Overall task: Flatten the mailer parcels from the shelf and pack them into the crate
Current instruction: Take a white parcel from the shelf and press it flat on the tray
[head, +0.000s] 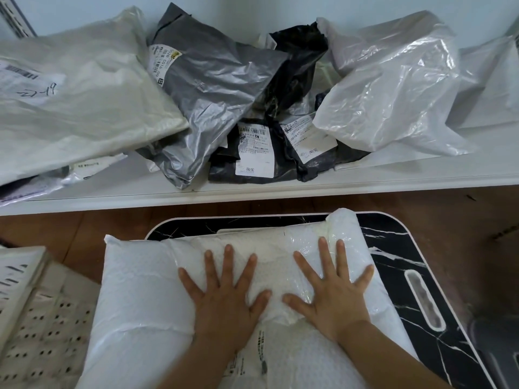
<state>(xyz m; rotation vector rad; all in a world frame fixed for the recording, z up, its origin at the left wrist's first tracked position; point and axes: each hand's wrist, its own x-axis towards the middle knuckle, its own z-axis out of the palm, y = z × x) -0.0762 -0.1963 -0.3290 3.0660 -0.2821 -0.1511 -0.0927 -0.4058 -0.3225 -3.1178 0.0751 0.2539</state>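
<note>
A puffy white bubble mailer [146, 282] lies on a small black marble-patterned table [415, 270] in front of me. My left hand [224, 293] and my right hand [331, 287] press flat on its middle, side by side, with fingers spread. A shipping label shows on the mailer between my forearms. The perforated cream crate [42, 327] stands at the lower left beside the table. On the white shelf [252, 189] beyond lie several mailer parcels: a big white one [84, 108], a grey one [213, 88], black ones [252, 155] with labels, and a crinkled translucent white one [393, 91].
Brown wooden floor [449, 209] shows between the shelf and the table. The table has an oval handle cut-out [424, 299] on its right side. A metal shelf upright [14, 15] stands at the top left.
</note>
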